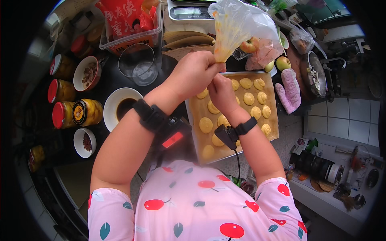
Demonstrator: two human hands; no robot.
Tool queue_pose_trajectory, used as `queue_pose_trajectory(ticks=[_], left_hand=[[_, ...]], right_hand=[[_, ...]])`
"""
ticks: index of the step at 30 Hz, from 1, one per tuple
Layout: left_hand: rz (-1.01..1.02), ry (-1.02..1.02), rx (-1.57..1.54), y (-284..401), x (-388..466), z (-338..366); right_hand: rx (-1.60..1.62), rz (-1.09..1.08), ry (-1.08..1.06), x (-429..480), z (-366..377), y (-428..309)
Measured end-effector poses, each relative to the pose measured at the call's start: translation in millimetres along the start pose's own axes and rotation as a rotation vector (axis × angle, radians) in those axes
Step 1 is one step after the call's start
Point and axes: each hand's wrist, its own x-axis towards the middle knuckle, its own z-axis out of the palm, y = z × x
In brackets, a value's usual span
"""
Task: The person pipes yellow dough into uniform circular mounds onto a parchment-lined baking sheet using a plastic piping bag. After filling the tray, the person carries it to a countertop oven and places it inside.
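My left hand [194, 72] is closed around the gathered neck of a clear plastic piping bag [230, 33], which flares upward and is smeared inside with yellow batter. Just below it, the curled fingers of my right hand [223, 95] grip the bag's lower part, largely hidden by both hands. Under my hands lies a metal baking tray [191, 129] lined with brown baking paper [273, 104]. Several piped yellow mounds [248, 98] sit on the paper in rows; my right hand and forearm hide some of them.
Left are a white bowl [109, 104] of dark liquid, a glass bowl [135, 64], jars of yellow fruit [92, 113] and small bowls. A kitchen scale [190, 13] and plastic bin [132, 39] stand behind. Right lie apples [283, 64], a pink oven mitt [289, 90] and a metal pan [316, 73].
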Motion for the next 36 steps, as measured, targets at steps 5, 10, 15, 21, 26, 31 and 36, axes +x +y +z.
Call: queue_pose_trajectory(ticks=[5, 10, 15, 21, 26, 31, 36], left_hand=[[0.005, -0.009, 0.017, 1.1, -0.2, 0.0], [0.019, -0.004, 0.014, -2.2, -0.3, 1.1], [0.008, -0.007, 0.023, -1.9, -1.4, 0.2], [0.012, 0.002, 0.021, -2.3, -2.2, -1.5], [0.025, 0.012, 0.014, -4.3, -2.1, -2.6], [0.012, 0.01, -0.023, -3.4, -1.4, -3.1], [0.003, -0.001, -0.047, -3.9, 0.0, -2.7]], right_hand=[[-0.021, -0.001, -0.025, -1.3, -1.9, 1.0], [-0.022, 0.022, -0.039, -2.8, -1.9, -1.1], [-0.042, 0.006, -0.032, -3.7, 0.5, 0.4], [-0.04, -0.013, -0.014, -1.5, 3.9, 0.0], [-0.022, -0.026, 0.007, 0.9, 6.2, -1.1], [-0.016, 0.016, 0.013, 2.3, 6.1, -2.1], [-0.023, 0.022, 0.005, 2.7, 4.5, -0.1]])
